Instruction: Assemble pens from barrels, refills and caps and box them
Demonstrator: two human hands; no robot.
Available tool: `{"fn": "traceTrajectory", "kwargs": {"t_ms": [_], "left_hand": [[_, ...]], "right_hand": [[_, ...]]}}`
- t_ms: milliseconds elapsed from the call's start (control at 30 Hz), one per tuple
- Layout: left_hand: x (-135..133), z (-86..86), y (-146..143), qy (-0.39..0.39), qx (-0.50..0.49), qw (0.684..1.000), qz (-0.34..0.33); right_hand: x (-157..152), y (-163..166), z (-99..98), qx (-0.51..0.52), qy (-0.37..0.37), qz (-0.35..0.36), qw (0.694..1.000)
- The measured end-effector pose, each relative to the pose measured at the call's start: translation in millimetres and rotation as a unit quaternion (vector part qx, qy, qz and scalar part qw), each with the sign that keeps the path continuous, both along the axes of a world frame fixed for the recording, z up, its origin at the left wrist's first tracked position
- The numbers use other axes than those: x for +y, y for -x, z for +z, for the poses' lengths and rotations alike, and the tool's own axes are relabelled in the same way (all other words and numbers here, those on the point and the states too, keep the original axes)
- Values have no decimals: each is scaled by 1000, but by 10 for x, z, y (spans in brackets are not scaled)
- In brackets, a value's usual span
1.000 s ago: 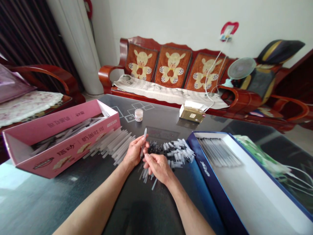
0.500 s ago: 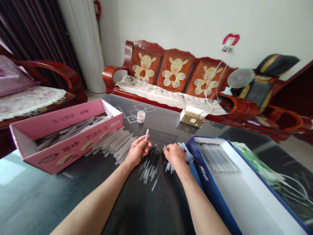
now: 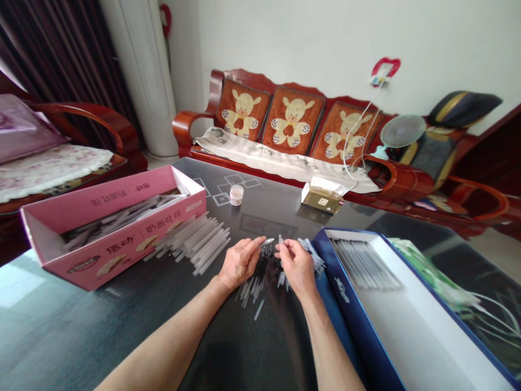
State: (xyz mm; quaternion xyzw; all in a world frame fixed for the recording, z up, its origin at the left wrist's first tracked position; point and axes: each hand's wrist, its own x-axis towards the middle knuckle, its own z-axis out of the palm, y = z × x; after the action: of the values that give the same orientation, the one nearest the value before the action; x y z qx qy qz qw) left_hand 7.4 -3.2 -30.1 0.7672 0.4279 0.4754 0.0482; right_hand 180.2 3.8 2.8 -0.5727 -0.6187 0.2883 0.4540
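Note:
My left hand (image 3: 242, 263) is closed around a whitish translucent tube (image 3: 267, 241), whose pointed end sticks out toward the right. Close by on the right, my right hand (image 3: 297, 264) pinches a slim clear stick (image 3: 280, 239) upright between thumb and fingers. Below and between the hands lies a loose pile of thin clear sticks (image 3: 253, 289) with dark ends. A heap of frosted tubes (image 3: 201, 241) is to the left of my left hand. More short bluish clear pieces (image 3: 313, 255) lie beyond my right hand, beside the blue box (image 3: 348, 301).
A pink carton (image 3: 122, 236) holding grey-white tubes stands at the left. The blue box at the right contains a row of grey sticks (image 3: 366, 263). Farther back on the dark table (image 3: 228, 347) are a small round tub (image 3: 236, 195) and a tissue pack (image 3: 323, 196).
My left hand has moved right, and its tube has tipped from upright toward my right hand. My right hand has lifted a slim clear stick from the pile.

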Motion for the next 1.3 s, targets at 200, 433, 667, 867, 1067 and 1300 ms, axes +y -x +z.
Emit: {"fn": "traceTrajectory", "kwargs": {"t_ms": [200,433,667,867,1067,1300], "left_hand": [[11,8,-1,-15,77,996,51],[6,8,-10,0,115,992,59],[4,12,-11,2,128,991,37],[3,18,-17,4,110,993,38],[0,16,-21,-4,114,993,33],[-20,54,-7,-17,137,990,37]], "right_hand": [[-71,61,-134,172,31,-17,985],[-57,3,-127,154,-8,-9,988],[-59,-12,-131,67,-39,45,996],[-54,9,-122,139,32,34,989],[-80,73,-96,144,30,24,989],[-117,111,-5,188,81,18,979]]}}
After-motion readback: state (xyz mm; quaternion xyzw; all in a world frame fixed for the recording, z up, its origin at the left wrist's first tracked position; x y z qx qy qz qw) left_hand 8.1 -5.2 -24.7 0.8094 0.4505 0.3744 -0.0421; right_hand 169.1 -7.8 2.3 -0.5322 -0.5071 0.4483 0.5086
